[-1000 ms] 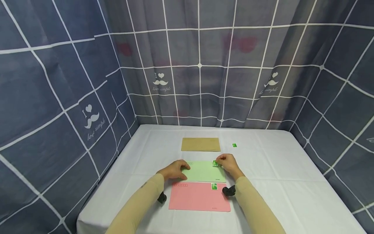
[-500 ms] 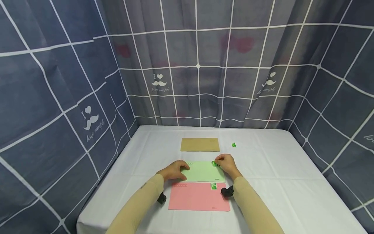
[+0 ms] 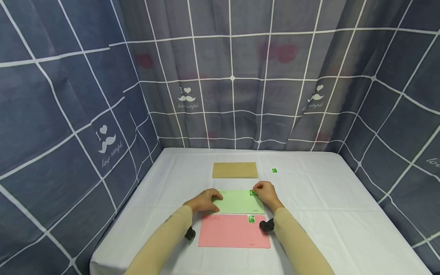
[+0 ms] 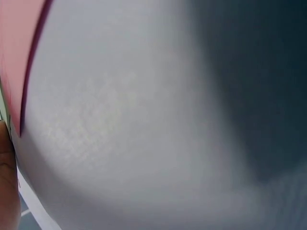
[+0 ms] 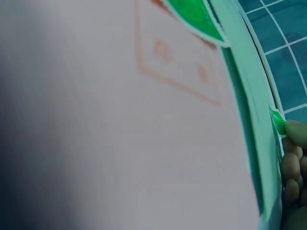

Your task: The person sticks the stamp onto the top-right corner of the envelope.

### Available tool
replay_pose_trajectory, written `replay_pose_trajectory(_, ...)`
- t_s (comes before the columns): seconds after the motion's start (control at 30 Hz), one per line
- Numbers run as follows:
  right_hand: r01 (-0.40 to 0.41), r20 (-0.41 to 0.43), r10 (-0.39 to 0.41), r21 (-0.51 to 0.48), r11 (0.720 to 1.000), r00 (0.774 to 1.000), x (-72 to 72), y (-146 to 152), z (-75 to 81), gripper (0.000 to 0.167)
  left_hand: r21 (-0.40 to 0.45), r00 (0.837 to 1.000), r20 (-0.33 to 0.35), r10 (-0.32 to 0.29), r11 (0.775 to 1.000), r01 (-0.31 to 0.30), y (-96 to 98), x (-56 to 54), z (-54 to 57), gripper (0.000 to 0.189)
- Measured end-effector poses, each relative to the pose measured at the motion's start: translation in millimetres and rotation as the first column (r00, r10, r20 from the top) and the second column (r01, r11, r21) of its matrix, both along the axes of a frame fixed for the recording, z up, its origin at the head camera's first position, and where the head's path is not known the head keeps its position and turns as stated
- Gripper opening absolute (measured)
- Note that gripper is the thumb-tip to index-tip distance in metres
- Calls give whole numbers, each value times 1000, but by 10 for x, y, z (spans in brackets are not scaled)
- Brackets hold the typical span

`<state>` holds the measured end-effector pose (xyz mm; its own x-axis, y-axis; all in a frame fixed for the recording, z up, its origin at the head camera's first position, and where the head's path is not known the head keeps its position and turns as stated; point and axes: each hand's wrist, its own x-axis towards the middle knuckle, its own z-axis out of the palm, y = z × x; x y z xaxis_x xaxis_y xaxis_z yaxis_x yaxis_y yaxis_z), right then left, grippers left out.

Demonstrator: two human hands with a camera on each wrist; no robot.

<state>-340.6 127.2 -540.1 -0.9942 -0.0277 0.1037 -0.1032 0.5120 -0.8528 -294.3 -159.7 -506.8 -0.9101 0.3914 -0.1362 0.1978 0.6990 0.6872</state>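
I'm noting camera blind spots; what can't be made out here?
Head: left edge of green envelope, behind left hand.
Head: part of its stamp, behind right hand.
Head: lower-right print on pink envelope, too small.
Left wrist: left hand, cut off by the picture's edge.

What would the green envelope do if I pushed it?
The green envelope would probably slide without rolling, since it lies flat. It looks like thin paper, so it's likely light and might bend. The left hand at its left end might stop it sliding far.
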Motion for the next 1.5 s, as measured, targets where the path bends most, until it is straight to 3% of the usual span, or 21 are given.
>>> replay_pose_trajectory(0.6, 1, -39, 3, 102, 995, 999, -40, -13, -8, 8, -6, 1000, 10, 6, 1000, -6, 1, -36, -15, 43)
replay_pose_trajectory(1.5, -9, -28, 13, 139, 990, 1000, -65, -33, 11, 8, -7, 999, 35, 33, 999, -33, 13, -35, -11, 43)
